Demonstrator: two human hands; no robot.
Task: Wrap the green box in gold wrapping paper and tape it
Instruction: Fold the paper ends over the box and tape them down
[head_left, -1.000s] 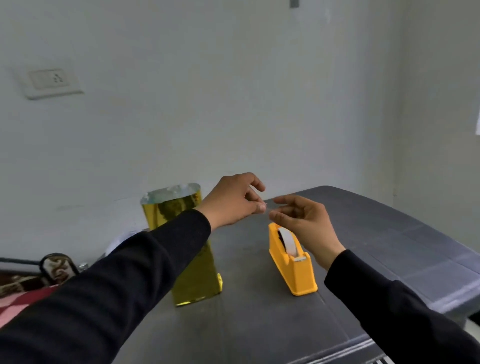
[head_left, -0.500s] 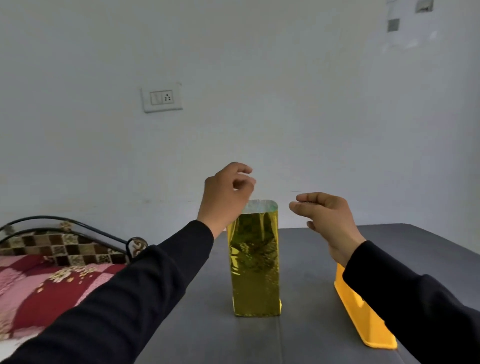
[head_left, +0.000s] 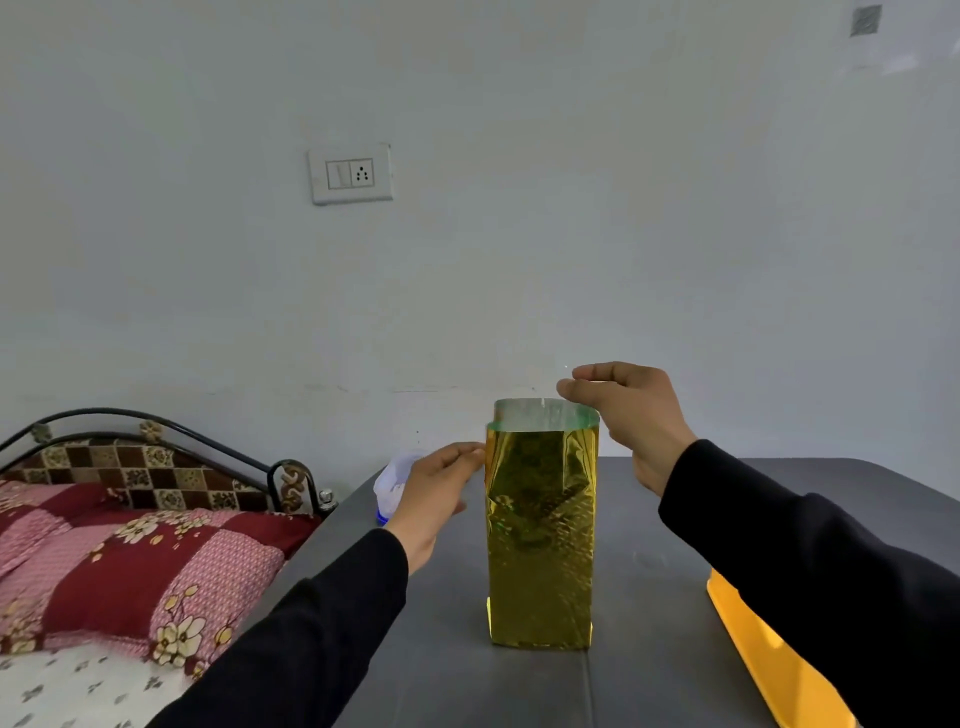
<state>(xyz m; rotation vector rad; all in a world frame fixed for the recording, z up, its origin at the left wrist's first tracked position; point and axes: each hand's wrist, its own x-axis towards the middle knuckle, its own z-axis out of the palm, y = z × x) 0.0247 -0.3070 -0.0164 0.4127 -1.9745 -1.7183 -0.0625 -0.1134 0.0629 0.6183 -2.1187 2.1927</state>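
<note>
- Grey table (head_left: 447, 675) carries everything I see; a bed with a patchwork quilt (head_left: 130, 561) sits just beside its left edge.
- Gold wrapping paper (head_left: 540, 545) sheathes the upright green box at the table's middle; its top stands open as a tube, green rim (head_left: 545, 425) showing inside.
- My right hand (head_left: 631, 415) pinches the paper's top right edge.
- My left hand (head_left: 439, 488), fingers loosely extended, touches the upper left side.
- Yellow tape dispenser (head_left: 769, 660) lies right, partly hidden.

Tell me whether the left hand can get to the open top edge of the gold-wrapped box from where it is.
Probably yes. The left hand rests at the upper left side of the gold-wrapped box, just below its top edge, with nothing between. The right hand sits at the top right corner, leaving the left side free.
</note>
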